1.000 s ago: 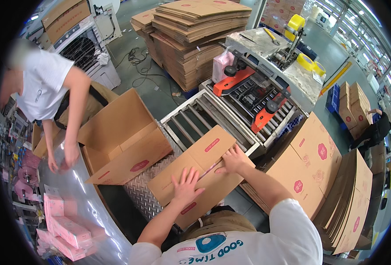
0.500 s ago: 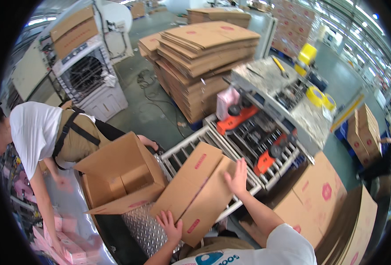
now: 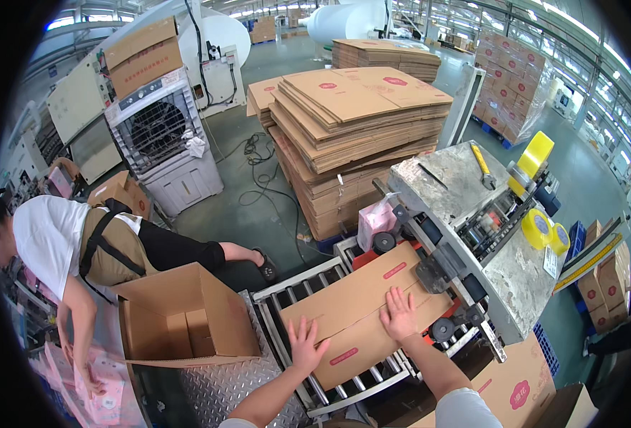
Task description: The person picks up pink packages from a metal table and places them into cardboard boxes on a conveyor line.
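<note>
Single head-worn fisheye view, looking steeply down and forward, close above the roller conveyor [image 3: 287, 296].

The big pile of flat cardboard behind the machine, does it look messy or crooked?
Yes, a bit. The stack of flat cardboard sheets is uneven: sheets are fanned out and turned at different angles, with edges overhanging instead of lining up. The closed box under both hands on the rollers looks intact.
</note>
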Available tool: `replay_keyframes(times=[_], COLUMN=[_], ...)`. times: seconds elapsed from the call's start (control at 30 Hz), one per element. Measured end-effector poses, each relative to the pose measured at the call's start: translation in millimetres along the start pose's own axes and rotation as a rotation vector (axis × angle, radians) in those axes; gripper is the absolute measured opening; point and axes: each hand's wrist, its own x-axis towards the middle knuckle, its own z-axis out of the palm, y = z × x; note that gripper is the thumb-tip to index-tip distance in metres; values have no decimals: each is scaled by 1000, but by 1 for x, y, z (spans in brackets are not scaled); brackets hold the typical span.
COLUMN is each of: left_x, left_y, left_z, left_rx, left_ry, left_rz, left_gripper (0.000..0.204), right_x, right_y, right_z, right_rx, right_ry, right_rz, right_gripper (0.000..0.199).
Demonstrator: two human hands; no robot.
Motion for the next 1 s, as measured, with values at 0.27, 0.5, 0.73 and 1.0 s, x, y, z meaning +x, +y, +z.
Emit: replay_keyframes(times=[0.27,0.5,0.73,1.0], left_x=[3,-244,-364,-459], left_y=[53,-80,-225,-273], left_z=[-9,-22,-128,-204], left_rx=[-94,9,91,-86], left_ry=[-115,-1011,-1195,-700], left_rz=[80,-180,-510,-758], left_gripper=[78,67,57,54], right_x=[-74,-382,-440,-388], right_y=[8,-101,-100,-103], right_z=[-31,-88,-65,-250], right_rx=[149,-143,-380,-290], right_ry=[62,-482,-611,376], right_rz=[184,260,216,904], right_gripper=[63,70,87,8])
